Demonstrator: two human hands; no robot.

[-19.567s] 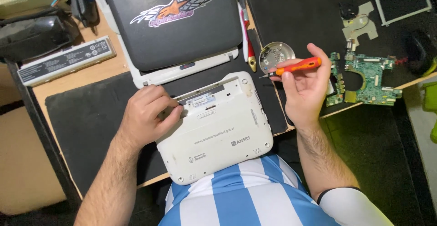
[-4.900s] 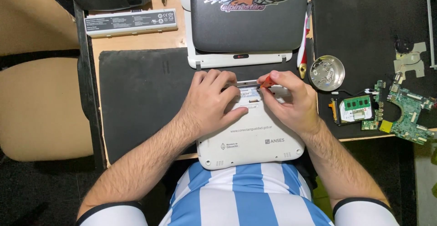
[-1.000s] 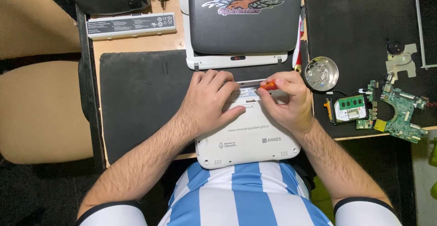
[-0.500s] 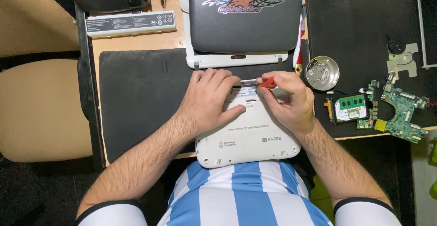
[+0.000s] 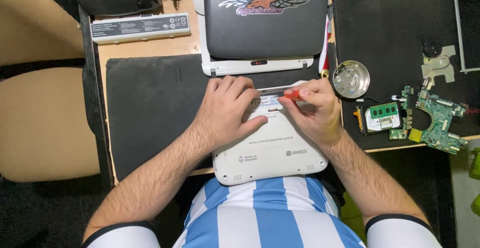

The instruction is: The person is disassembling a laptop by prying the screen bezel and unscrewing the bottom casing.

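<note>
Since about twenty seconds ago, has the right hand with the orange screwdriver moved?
Yes. The right hand has come in from beside the round metal dish onto the white netbook.

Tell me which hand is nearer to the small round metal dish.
The right hand. It sits just left of the metal dish in the picture, on the white laptop; the left hand lies farther away, beyond the right hand.

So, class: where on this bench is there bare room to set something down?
Free: the black rubber mat left of the left hand, and the upper right black mat. Crowded: around the round metal screw dish and green circuit boards.
</note>
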